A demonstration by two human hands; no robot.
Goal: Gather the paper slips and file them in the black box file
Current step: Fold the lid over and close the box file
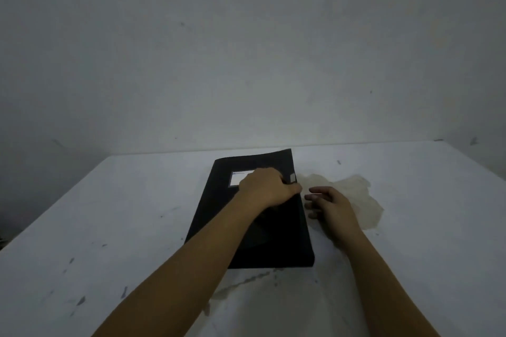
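Note:
The black box file (219, 200) lies flat and closed on the white table (109, 227), with a white label near its far end. My left hand (267, 186) rests on top of the lid, fingers curled over its right edge close to a small grey clasp (293, 178). Just right of the file, my right hand (328, 204) hovers low over the table with fingers apart and pointing at the file's side, holding nothing. No paper slips show anywhere.
A yellowish stain (358, 200) spreads on the table right of the file. Dark scuffs and a smear (246, 280) mark the near surface. A plain grey wall (246, 49) stands directly behind the table's far edge.

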